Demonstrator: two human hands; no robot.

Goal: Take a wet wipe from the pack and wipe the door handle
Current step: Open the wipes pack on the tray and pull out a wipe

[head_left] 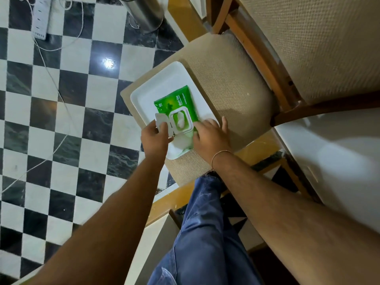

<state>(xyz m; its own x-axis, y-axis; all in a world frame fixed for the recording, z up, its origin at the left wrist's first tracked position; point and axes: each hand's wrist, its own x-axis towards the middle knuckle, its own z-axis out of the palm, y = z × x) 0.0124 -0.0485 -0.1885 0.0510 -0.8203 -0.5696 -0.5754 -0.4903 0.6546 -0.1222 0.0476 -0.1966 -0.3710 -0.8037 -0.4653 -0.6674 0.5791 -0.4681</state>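
Left fingers (162, 126): my left hand (155, 138) pinches the flipped-open lid (163, 125), fingers curled nearly closed on it.
Right fingers (198, 125): my right hand (209, 136) lies spread flat, pressing the wipe pack (176, 103) at its 5 o'clock corner.
Wet wipe (180, 121): white tuft poking from the opening.
Pack: lies on a white tray (156, 85).
Tray: rests on a chair seat (230, 89).
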